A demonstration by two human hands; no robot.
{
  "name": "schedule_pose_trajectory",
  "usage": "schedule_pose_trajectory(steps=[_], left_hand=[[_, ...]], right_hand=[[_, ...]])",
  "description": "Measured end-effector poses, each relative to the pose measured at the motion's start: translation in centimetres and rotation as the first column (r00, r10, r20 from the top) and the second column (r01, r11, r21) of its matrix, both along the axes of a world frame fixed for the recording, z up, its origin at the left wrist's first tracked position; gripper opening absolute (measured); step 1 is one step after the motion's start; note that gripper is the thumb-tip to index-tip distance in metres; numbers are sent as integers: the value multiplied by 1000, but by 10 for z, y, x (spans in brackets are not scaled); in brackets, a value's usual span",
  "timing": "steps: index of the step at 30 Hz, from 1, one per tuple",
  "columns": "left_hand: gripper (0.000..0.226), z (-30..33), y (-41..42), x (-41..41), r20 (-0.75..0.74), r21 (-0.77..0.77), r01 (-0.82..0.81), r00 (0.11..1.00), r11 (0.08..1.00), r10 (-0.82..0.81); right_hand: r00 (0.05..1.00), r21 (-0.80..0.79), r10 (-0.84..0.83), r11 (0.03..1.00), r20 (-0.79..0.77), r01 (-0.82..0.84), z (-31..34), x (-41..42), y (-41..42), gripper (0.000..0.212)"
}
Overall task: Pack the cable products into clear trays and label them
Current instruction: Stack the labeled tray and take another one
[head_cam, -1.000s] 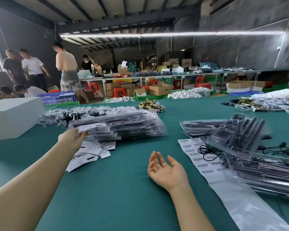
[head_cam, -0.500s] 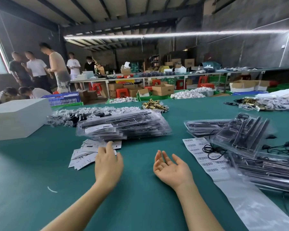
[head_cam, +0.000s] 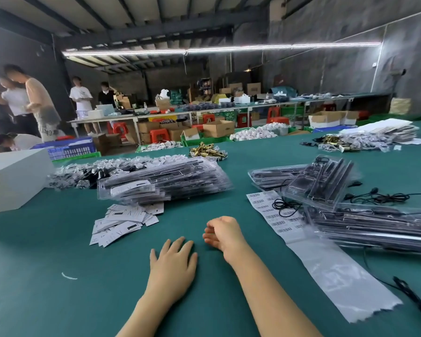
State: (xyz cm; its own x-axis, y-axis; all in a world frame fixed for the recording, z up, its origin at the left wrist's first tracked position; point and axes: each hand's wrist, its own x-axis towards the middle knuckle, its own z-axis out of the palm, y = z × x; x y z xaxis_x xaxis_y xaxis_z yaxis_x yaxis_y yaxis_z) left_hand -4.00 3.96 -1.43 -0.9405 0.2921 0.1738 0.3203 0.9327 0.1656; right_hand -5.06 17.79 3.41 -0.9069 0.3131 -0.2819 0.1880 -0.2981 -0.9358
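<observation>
Head view: our left hand (head_cam: 173, 265) lies flat, fingers straight, on green felt table (head_cam: 46, 276); right hand (head_cam: 223, 233) loosely curled, holding nothing. Glossy clear plastic trays (head_cam: 163, 181) stacked far left, barcode label strip (head_cam: 277, 215) right.

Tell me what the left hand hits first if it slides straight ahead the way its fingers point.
Likely nothing soon: the left hand lies flat on the green table, fingers pointing away. Bare cloth lies ahead, then probably the stack of clear trays, though depth is uncertain.
</observation>
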Motion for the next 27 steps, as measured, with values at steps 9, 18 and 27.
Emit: schedule_pose_trajectory(steps=[9, 18, 27], left_hand=[[40, 1, 0, 2, 13, 81, 0, 1000, 997, -1], [36, 2, 0, 4, -14, 110, 6, 1000, 994, -5], [36, 2, -1, 4, -25, 125, 13, 1000, 992, -10]], right_hand=[[949, 984, -293, 91, -119, 152, 54, 15, 121, 32], [827, 958, -483, 146, 288, -248, 9, 33, 211, 94], [891, 968, -453, -236, -29, -88, 2, 35, 176, 48]])
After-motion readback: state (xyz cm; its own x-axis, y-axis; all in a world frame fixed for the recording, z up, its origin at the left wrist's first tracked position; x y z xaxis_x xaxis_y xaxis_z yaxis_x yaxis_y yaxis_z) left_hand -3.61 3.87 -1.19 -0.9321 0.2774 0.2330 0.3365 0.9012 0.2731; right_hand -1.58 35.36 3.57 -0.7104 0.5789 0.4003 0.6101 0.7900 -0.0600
